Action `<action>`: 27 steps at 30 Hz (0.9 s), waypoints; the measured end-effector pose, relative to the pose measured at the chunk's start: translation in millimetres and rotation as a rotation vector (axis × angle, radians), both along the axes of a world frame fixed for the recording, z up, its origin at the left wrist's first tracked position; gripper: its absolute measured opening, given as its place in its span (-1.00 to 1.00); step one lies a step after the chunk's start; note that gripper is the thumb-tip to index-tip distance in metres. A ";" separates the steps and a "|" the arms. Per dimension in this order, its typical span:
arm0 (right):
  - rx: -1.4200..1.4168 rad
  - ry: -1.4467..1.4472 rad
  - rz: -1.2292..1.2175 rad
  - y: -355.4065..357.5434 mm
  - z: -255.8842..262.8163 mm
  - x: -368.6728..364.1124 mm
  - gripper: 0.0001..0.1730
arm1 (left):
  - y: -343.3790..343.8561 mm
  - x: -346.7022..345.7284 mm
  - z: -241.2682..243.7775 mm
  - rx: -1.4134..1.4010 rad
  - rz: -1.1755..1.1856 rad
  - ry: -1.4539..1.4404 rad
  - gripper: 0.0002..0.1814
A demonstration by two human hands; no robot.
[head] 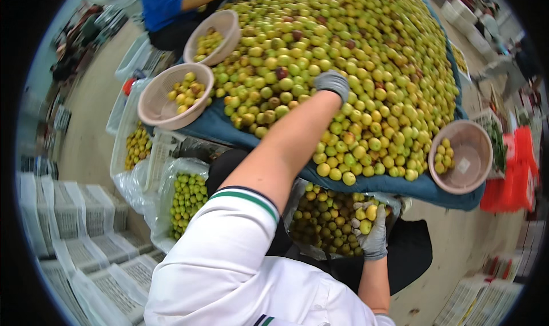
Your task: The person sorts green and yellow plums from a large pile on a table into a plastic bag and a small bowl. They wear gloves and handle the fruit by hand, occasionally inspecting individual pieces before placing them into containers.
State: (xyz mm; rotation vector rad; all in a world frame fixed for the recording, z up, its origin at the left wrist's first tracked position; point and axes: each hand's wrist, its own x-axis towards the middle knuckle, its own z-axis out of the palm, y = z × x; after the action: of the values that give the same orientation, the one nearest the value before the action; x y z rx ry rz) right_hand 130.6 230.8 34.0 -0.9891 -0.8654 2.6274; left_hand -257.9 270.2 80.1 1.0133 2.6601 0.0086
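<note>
My left hand (332, 85), in a grey glove, reaches into a large heap of small round yellow-green fruits (386, 81) on a blue padded cloth (386, 184). Its fingertips are hidden, so I cannot tell whether it grips a fruit. My right hand (371, 229), gloved too, is palm up with several yellow fruits (366, 218) in it. Below it, at the near edge of the heap, a plastic-lined container holds darker yellow and brownish fruits (326, 218).
Pink plastic baskets with some fruits stand at the left (148, 103), upper left (233, 36) and right (469, 184) of the heap. A lined crate holds green fruits (188, 197). A person in blue (161, 6) works at upper left. Stacked crates (98, 249) stand lower left.
</note>
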 end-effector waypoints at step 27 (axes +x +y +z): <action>-0.050 0.013 0.095 -17.9 -29.3 -9.9 -0.54 | -516.2 -58.2 100.8 0.330 0.675 0.582 -0.52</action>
State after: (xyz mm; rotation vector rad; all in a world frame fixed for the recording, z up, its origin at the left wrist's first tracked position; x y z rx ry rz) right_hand 120.7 213.0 4.7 -0.9653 -0.8681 2.7444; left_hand -316.0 -246.0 180.8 0.1326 3.4937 0.3519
